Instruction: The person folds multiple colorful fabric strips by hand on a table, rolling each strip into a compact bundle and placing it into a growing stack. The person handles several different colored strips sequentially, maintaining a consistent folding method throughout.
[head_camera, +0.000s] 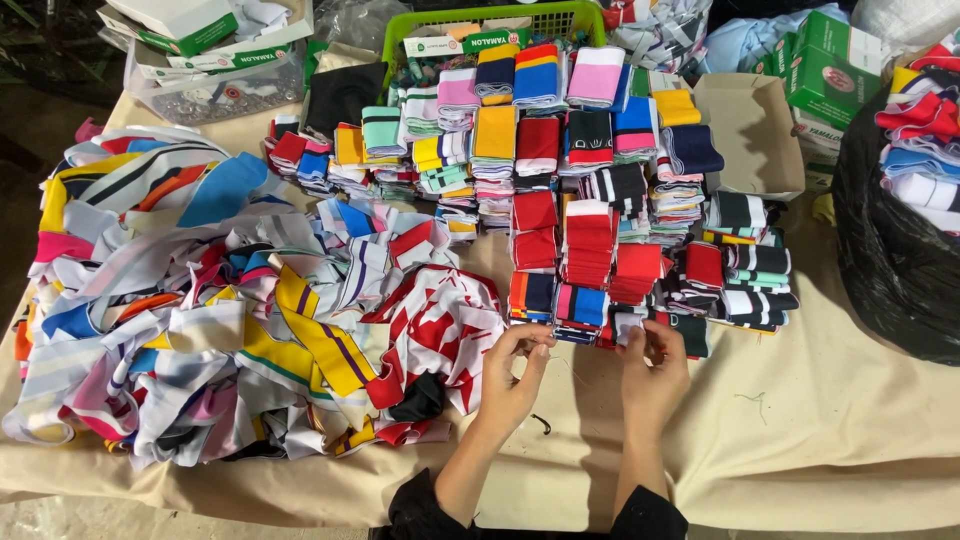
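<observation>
- My left hand (515, 372), low centre of the frame, has its fingertips pinched narrow; a thin thread seems to run from it, too fine for me to be sure.
- My right hand (652, 372), just beside it, is curled around the lower edge of a small white cloth piece (628, 325), at the near edge of the folded stacks.
- Both hands hover over the beige table cloth (800, 430); a short dark thread scrap (541, 424) lies on it near my left wrist.
- Left half of the frame: a loose heap of ribbed strips (200, 320), too tangled to count.
- Centre: folded stacks (590, 200) in rough rows, red ones nearest, too many to count.
- Right edge: one black bag (890, 260) filled with more striped pieces.
- Upper right: one open brown box (745, 135), inside not visible, and a few green boxes (835, 65).
- Top centre: one green basket (480, 22), with stacks against it.
- Upper left: one clear tub (215, 90) holding white-and-green boxes.
</observation>
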